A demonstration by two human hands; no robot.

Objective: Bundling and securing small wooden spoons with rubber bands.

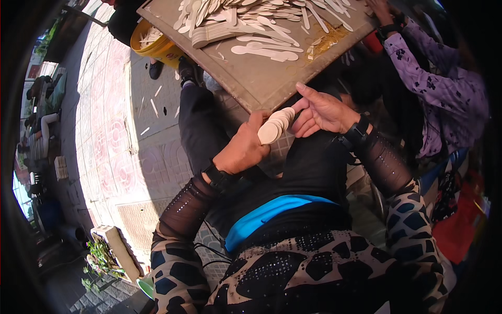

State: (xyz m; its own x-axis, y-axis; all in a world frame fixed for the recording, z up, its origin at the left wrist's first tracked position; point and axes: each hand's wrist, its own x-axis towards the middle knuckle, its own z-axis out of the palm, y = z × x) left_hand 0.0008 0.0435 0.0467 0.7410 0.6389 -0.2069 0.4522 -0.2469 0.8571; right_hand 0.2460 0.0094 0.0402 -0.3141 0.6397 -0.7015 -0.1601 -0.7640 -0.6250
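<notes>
The left hand (243,149) closes its grip on a fanned stack of wooden spoons (276,125); the right hand (324,111), fingers open, steadies it from three o'clock. Loosened, the fan could spill off the desk (256,78) edge.

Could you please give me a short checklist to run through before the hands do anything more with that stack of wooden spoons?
1. Stack of wooden spoons held: ok, the left hand has it in its grip, with the round bowl ends fanned out.
2. Right hand supporting: ok, its fingers touch the far end of the stack.
3. Spoons aligned: not ok, the bowl ends are stepped, not flush.
4. Board has bare space near its close corner: ok.
5. Loose spoons on the board kept apart from the stack: ok.
6. Other person's hand away from the stack: ok, it is at the board's far edge.
</notes>
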